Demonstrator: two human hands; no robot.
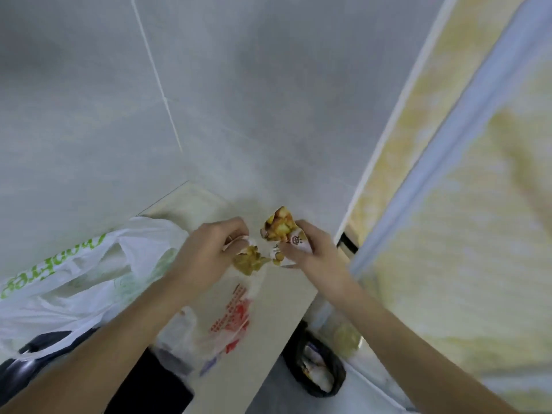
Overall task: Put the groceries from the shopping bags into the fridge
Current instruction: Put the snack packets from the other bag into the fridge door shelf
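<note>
View: head camera, looking down; picture blurred throughout.
Left hand (209, 255): centre of frame, fingers curled, pinching the left end of a packet (280, 240).
Right hand (310, 252): just right of centre, fingers curled round the packet's right end.
Packet: held between both hands above the counter (277, 297); crumpled, yellow-brown print with white patches; contents cannot be told.
White bag (74, 282): lower left, on the counter, green lettering, mouth slack.
Clear bag (230, 321): lower centre, below the hands, red print, lying on the counter.
Black bag (316, 366): lower centre-right, beyond the counter edge, lower down; pale items inside, too blurred to name.
Fridge (466, 204): right side of frame, pale yellow patterned face with a light vertical strip; door appears closed.
Wall (209, 100): grey tiles, upper left and centre.
Dark object (38, 363): bottom left under the white bag; cannot tell what it is.
</note>
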